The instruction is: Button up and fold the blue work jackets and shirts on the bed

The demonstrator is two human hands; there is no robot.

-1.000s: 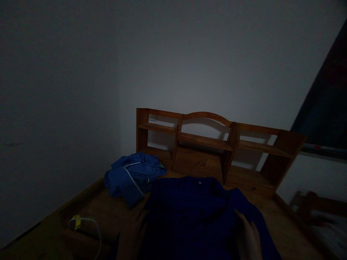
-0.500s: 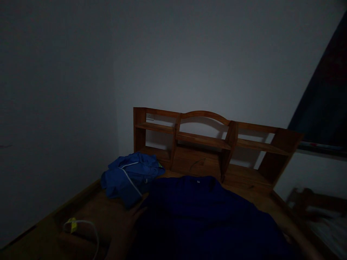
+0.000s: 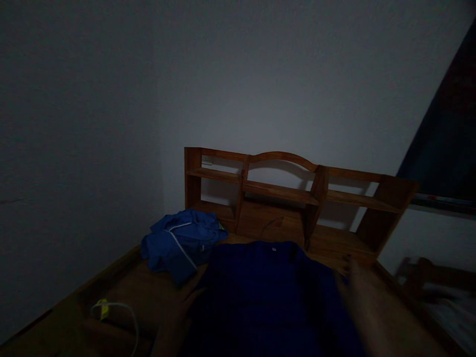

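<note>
A dark blue shirt [image 3: 260, 292] lies spread out in front of me, its collar with a small light label toward the shelf. My left hand [image 3: 178, 310] rests at the shirt's left edge, fingers stretched out and apart, dim in the shadow. At the right edge, my right hand [image 3: 353, 290] is blurred; its fingers look apart, touching or just over the cloth. Dark creases run down the shirt's right half. Beside its upper left lies a crumpled lighter blue garment [image 3: 182, 243] with white piping.
A wooden shelf unit [image 3: 280, 191] with an arched middle stands against the wall behind the wooden surface [image 3: 137, 287]. A pale cord [image 3: 124, 306] with a yellow tag [image 3: 103, 310] is at the lower left. A dark curtain [image 3: 446, 134] hangs at the right.
My right hand has moved up and inward from the lower right. The shirt's right side has come in toward the middle, and the wooden surface now shows there. My left hand has barely moved.
</note>
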